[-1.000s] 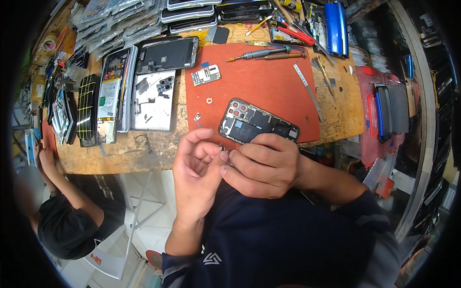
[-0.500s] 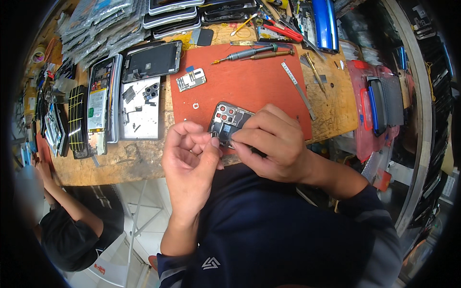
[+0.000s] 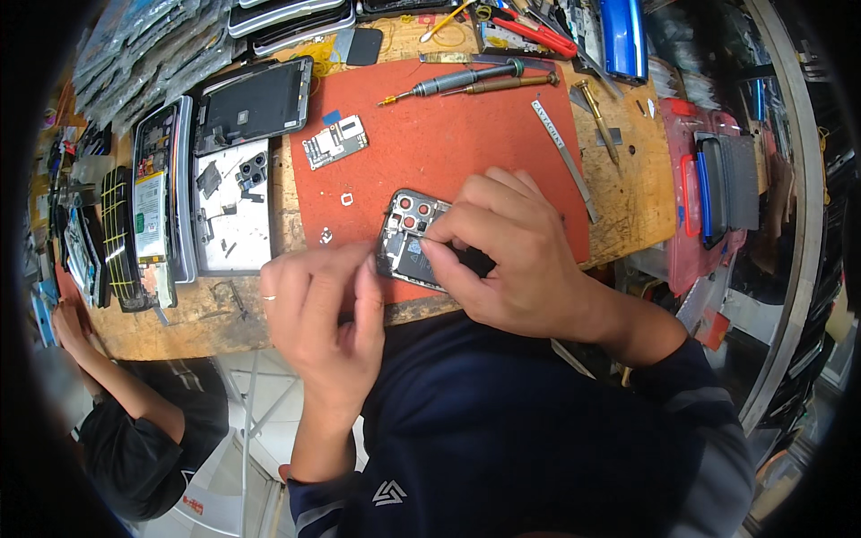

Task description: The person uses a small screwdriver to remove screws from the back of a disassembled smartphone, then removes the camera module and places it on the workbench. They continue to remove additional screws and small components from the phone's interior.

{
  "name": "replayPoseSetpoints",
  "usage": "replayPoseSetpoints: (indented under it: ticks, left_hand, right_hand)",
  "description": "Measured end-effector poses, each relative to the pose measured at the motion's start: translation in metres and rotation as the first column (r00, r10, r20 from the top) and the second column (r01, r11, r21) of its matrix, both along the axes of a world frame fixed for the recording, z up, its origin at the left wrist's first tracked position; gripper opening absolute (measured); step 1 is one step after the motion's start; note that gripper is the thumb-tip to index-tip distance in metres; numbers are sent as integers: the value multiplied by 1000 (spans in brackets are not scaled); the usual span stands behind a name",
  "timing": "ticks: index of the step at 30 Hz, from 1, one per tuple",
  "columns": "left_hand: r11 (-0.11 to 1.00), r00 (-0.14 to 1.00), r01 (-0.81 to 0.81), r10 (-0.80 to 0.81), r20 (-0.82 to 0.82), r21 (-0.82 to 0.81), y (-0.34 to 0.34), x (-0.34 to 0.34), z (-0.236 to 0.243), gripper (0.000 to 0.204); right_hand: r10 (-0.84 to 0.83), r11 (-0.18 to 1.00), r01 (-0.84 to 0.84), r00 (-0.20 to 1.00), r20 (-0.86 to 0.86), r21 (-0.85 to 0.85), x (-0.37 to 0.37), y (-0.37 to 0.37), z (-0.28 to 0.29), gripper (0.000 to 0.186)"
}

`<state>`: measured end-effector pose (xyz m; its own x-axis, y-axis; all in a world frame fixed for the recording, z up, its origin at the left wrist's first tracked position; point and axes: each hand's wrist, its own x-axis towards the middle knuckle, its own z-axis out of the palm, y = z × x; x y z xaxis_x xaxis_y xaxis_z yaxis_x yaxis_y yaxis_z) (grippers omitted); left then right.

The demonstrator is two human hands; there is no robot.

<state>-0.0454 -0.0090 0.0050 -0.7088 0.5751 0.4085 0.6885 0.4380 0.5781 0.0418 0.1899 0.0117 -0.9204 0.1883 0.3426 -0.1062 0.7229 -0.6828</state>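
An opened smartphone body point(image 3: 414, 260) with round camera openings at its top corner lies near the front edge of a red mat point(image 3: 466, 143). Over its middle, my right hand point(image 3: 507, 247) pinches with thumb and forefinger; whatever is between the fingertips is too small or hidden. My left hand point(image 3: 327, 309) is palm down at the phone's left edge, its thumb and forefinger drawn together, and I cannot see what they grip. Beyond it on the mat lie a tiny metallic part point(image 3: 326, 236), a small white square frame point(image 3: 347, 199) and a phone circuit board point(image 3: 335, 142).
Screwdrivers point(image 3: 462, 81) and a metal ruler strip point(image 3: 565, 161) lie on the mat. A white sheet point(image 3: 233, 233) with small parts and a camera module point(image 3: 253, 169) is at left, beside opened phones point(image 3: 161, 197). Red pliers point(image 3: 534, 38) lie behind. Another person's arm point(image 3: 121, 381) is at far left.
My left hand has turned from palm up to palm down and moved left, off the phone; the small dark part it held no longer shows. My right hand stays pinched over the phone. The view shifted slightly.
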Motion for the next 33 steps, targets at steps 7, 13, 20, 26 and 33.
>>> replayPoseSetpoints:
  ticks: [7,13,20,26,33]
  left_hand:
    - [976,983,106,-131,-125,-188,5,-3,5,34]
    - [962,974,156,-187,-125,-223,2,-8,10,36]
    - [921,941,154,-247,-233,-358,0,-7,12,38]
    - [895,899,156,-304,-316,-417,-1,-12,15,36]
    - [865,838,232,-410,-360,-445,-2,-28,14,35]
  right_hand:
    - [4,998,-5,1000,23,58,-3,0,1,20]
    - [-2,995,1,1000,7,98,-1,0,1,23]
    - [31,995,-31,1000,1,93,-2,1,0,23]
    - [31,996,-32,999,14,85,-1,6,2,23]
    - [70,985,-71,997,11,160,1,2,-1,23]
